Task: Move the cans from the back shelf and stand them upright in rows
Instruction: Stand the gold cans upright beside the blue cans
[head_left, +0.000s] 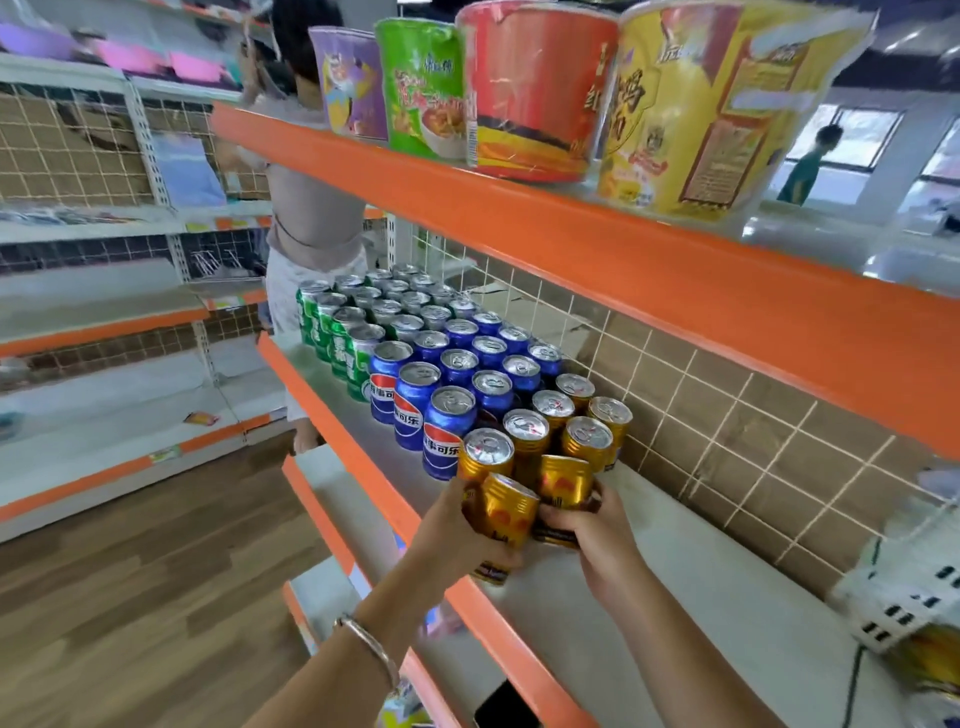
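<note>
On the shelf (675, 561), both hands' fingers (563, 519) grip tilted gold cans (506, 512).

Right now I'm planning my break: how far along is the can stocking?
Done: green cans, blue cans and gold cans stand in rows. In hand: left hand and right hand each hold a tilted gold can. Left: placing these; bare shelf follows.

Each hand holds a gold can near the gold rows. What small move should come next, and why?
Probably stand the right hand's can upright beside the gold rows. It is tilted, close to them, and the bare shelf lies just beside it.
</note>
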